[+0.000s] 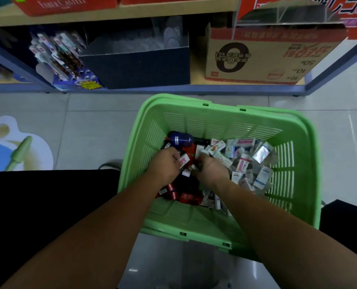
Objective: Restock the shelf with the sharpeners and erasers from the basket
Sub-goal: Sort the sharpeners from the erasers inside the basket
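A green plastic basket [221,119] stands on the floor below me. Its right half holds several small boxed erasers [243,164]. Its left half holds red and dark blue sharpeners [180,139]. Both my hands are down inside the basket, close together. My left hand [165,163] grips a small white and pink eraser box [184,160] between curled fingers. My right hand [212,170] is curled over small items in the pile; what it holds is hidden under the fingers.
The low shelf [173,88] runs across the top, carrying a dark blue box [136,65], a brown carton [256,57] and a rack of carded pens [58,55]. Grey floor tiles surround the basket. A black object [48,195] lies to the left.
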